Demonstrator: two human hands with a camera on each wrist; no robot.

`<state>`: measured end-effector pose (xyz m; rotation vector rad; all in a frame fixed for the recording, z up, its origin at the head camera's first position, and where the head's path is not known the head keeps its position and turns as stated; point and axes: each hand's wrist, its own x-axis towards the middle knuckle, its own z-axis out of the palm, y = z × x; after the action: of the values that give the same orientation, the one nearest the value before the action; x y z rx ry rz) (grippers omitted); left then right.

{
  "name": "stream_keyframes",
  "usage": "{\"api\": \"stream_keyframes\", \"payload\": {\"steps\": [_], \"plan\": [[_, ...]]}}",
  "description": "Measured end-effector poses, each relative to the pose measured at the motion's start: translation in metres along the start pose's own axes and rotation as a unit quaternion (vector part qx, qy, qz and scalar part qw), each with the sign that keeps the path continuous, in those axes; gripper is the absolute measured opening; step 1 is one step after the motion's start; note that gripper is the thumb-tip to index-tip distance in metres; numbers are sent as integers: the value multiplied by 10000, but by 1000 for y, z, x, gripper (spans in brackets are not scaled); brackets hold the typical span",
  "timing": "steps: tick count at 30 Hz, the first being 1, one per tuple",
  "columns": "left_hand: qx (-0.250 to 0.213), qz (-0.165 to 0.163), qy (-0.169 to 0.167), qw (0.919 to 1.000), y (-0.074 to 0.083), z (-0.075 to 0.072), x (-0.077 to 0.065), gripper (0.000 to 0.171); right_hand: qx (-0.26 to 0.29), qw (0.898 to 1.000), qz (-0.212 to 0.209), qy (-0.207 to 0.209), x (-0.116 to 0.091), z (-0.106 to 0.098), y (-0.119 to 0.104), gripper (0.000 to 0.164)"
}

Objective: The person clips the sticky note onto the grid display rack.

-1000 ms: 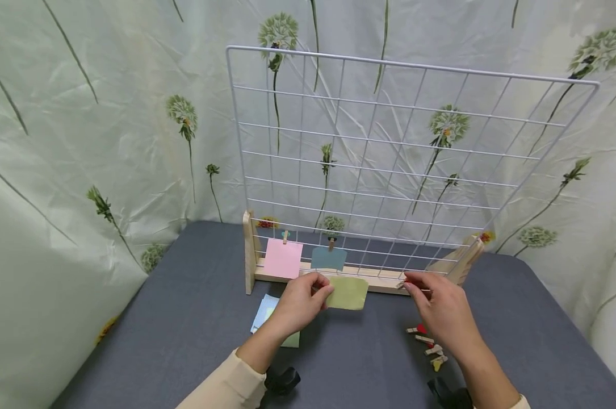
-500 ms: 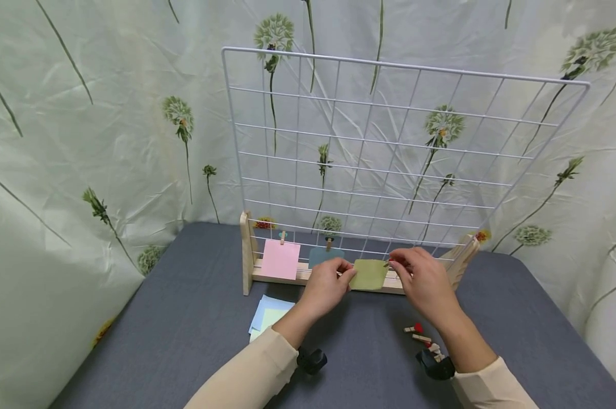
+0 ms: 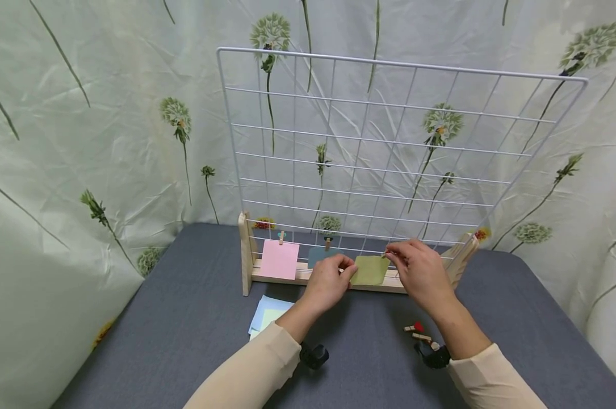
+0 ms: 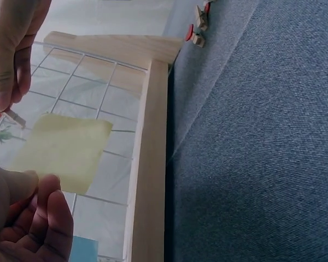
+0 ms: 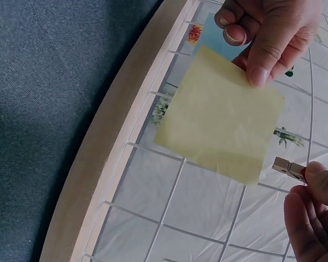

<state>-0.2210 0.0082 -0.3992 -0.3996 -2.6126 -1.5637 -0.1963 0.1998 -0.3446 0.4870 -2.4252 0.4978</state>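
My left hand pinches the left edge of a yellow-green square paper note, held up in front of the white wire grid. On the right, my right hand pinches a small wooden clothespin by one end. Its jaws point toward the note and stand a little apart from it in the right wrist view. A pink note and a blue-grey note hang on the grid to the left, each under a clothespin; my left hand partly covers the blue-grey one.
The grid stands in a wooden base with side supports. Light blue and pale green notes lie at front left on the dark grey tablecloth. Several clothespins lie near my right forearm. A floral curtain hangs behind.
Both hands have moved toward the grid, the left one rightward with the yellow-green note. My right hand has brought the clothespin over to the note's upper right.
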Motion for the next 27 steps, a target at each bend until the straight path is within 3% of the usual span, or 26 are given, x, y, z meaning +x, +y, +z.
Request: {"api": "stream_keyframes", "payload": {"steps": [8,19,27], "plan": [[-51,28,-38,10000,1,1,5,14,-155,9997,82,-140,5,0,-3,15],[39,35,74,10000,0,4,9,16,-353,9986,-396,82,9,9,2,8],[81,37,139,9999,-1,2,11,16,-488,9976,-475,87,12,13,2,7]]}}
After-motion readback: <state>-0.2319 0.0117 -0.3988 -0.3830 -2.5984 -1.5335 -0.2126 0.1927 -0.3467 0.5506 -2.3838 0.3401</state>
